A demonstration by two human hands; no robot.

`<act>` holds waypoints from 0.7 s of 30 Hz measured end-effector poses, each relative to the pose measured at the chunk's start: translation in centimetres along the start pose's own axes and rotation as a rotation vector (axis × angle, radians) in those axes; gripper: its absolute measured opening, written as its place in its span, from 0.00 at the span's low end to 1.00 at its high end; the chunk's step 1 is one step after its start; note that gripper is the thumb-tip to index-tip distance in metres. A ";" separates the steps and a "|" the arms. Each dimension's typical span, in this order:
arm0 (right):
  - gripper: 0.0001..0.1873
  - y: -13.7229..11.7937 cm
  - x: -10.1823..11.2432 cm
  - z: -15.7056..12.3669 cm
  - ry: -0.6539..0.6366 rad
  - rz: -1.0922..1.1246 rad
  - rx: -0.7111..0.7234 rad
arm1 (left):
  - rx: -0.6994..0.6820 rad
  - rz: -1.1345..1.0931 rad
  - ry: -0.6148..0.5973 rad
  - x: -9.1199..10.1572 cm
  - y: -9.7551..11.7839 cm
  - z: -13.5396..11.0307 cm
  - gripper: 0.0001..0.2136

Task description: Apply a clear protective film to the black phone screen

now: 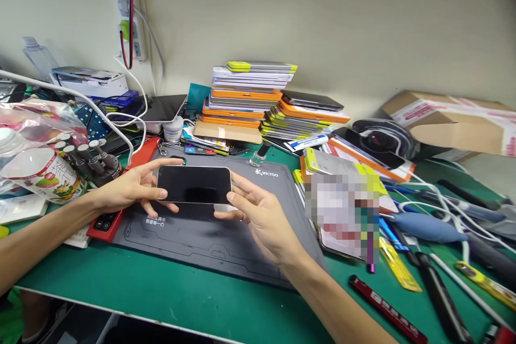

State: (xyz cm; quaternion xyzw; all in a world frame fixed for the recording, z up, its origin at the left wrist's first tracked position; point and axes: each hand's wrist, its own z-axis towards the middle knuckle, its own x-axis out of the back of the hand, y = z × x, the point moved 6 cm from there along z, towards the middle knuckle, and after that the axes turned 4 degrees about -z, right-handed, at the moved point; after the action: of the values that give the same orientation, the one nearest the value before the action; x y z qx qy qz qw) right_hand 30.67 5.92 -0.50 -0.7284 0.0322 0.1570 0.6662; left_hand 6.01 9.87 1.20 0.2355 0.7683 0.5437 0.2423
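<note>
Phone with a black glass face and pale rim (193,185) held level, long side across, above the dark grey flat work mat with white lettering (226,250) on the green bench (161,290); seen against the mat, it lies over the left part, nearer the mat's far edge than its near one.

Grip: left hand (135,183) grasps the phone's left end, thumb on the face, fingers behind and below; right hand (258,212) grasps the right end, thumb at the lower right corner; contact of the fingers behind is hidden.

Progress, as judged: phone is in hand and presented face up toward the wearer; the face is dark, with a reflection on it, so whether it is powered cannot be told; no part is seen detached and neither hand holds a tool; setting down on the mat is not yet done; anything further cannot be read from this view.

Surroundings: red box-like device with round buttons (105,221) along the mat's left edge; clear glass bottle with black cap (258,158) by the mat's far edge; pile of orange and white flat boxes (242,102) toward the bench's back edge; dark red slim tool with pale markings (387,309) lying beyond the mat's near right corner, untouched.
</note>
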 end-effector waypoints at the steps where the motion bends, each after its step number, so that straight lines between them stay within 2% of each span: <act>1: 0.34 0.0 0.0 0.0 0.011 -0.005 -0.004 | 0.001 0.009 -0.002 0.0 0.0 0.0 0.41; 8: 0.31 0.7 0.4 -0.1 0.092 -0.039 -0.025 | -0.016 0.033 -0.022 -0.2 0.1 0.1 0.42; 14: 0.32 1.3 0.9 0.1 0.173 -0.044 -0.021 | 0.010 0.013 0.030 -0.4 0.2 0.3 0.43; 18: 0.38 1.6 1.3 0.3 0.215 -0.036 -0.096 | 0.012 -0.034 -0.040 -0.4 0.2 0.5 0.43; 21: 0.37 1.4 1.2 0.3 0.200 -0.029 -0.085 | 0.013 -0.060 -0.066 -0.5 0.2 0.4 0.46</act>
State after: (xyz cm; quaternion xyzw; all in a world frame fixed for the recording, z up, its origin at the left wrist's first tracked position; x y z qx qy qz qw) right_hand 31.36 6.25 -2.20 -0.7685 0.0811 0.0753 0.6303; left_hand 6.67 9.95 1.34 0.2319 0.7702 0.5230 0.2821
